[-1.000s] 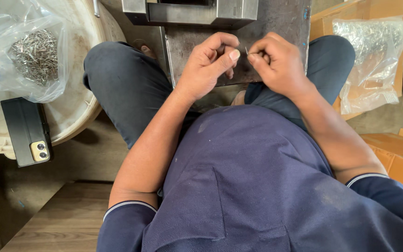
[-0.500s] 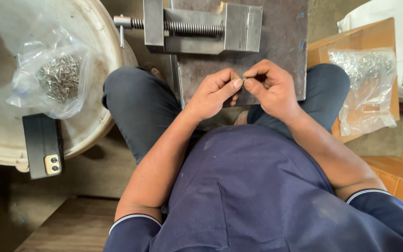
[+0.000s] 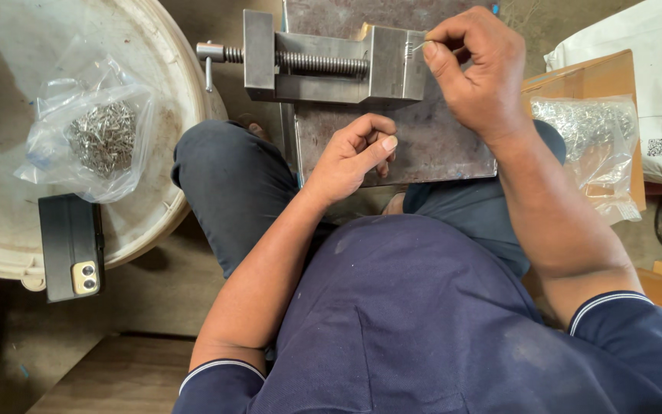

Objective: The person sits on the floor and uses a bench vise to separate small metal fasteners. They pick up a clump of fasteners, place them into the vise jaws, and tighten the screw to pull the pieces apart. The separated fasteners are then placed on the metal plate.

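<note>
One thin metal pin (image 3: 417,47) pinched in the right hand (image 3: 475,73) at the steel vise (image 3: 331,67), far centre.
Left hand (image 3: 350,157), loosely curled, holds nothing visible on the steel plate (image 3: 438,146); clear bags of metal parts sit in the left white tub (image 3: 162,115) and right cardboard box (image 3: 588,77).

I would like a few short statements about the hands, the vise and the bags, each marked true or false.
1. The right hand pinches a thin metal piece at the vise. True.
2. The left hand grips the vise handle. False: it rests loosely curled on the steel plate.
3. A phone lies on the white tub below a bag of small metal parts. True.
4. The bag on the right sits in a metal bucket. False: it lies in a cardboard box.
</note>
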